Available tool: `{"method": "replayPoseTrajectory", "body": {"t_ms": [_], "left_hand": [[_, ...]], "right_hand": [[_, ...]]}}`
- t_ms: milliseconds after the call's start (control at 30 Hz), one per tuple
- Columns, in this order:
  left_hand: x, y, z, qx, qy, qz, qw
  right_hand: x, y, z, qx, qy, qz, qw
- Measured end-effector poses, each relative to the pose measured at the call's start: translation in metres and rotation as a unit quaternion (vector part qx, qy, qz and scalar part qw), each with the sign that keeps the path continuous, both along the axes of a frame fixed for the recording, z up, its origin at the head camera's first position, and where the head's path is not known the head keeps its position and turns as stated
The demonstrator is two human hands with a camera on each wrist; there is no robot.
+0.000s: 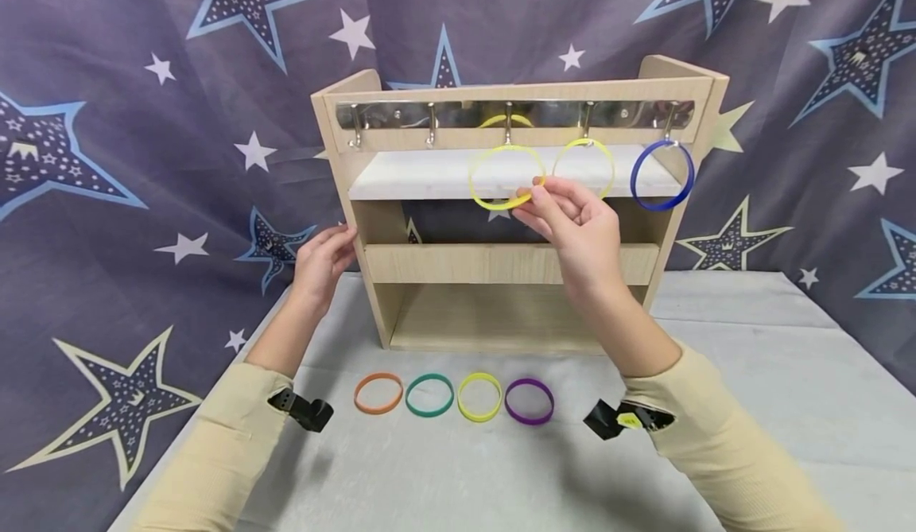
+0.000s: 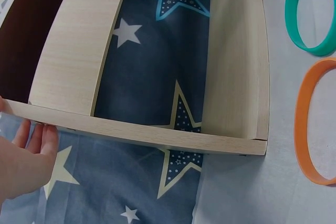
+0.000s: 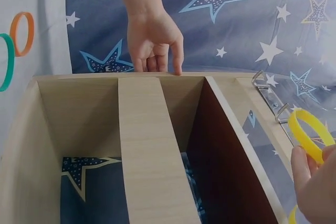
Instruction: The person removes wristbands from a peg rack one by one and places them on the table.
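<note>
My right hand (image 1: 583, 234) pinches a yellow wristband (image 1: 475, 198) between thumb and fingers, its upper rim right at the tip of the middle hook (image 1: 509, 122) on the wooden shelf unit (image 1: 458, 266). On the hook to the right hangs another yellow wristband (image 1: 611, 166), partly behind my fingers. A blue wristband (image 1: 661, 204) hangs from the rightmost hook. My left hand (image 1: 320, 268) touches the outer face of the unit's left side panel with its fingertips; in the right wrist view this left hand (image 3: 155, 40) shows beyond the panel edge.
Orange (image 1: 378, 411), green (image 1: 429, 413), yellow (image 1: 479, 418) and purple (image 1: 529, 421) wristbands lie in a row on the grey-covered table (image 1: 429, 476) before the unit. Two hooks on the left of the metal rail (image 1: 468, 114) carry no band. A star-patterned curtain (image 1: 93, 277) hangs behind.
</note>
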State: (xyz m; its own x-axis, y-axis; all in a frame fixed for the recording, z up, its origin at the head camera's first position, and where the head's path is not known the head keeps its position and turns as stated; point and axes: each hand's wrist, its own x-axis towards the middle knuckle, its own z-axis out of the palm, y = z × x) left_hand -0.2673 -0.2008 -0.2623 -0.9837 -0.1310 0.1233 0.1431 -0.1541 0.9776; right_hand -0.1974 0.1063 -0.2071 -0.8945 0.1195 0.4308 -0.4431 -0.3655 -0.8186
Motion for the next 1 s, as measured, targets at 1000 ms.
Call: {"method": "replayPoseTrajectory", "body": {"t_ms": [1000], "left_hand": [[0.000,-0.001,0.000,-0.010,0.000,0.005,0.9999]], "right_hand": [[0.005,0.031,-0.050,0.062,-0.124,0.034,0.9898]]}}
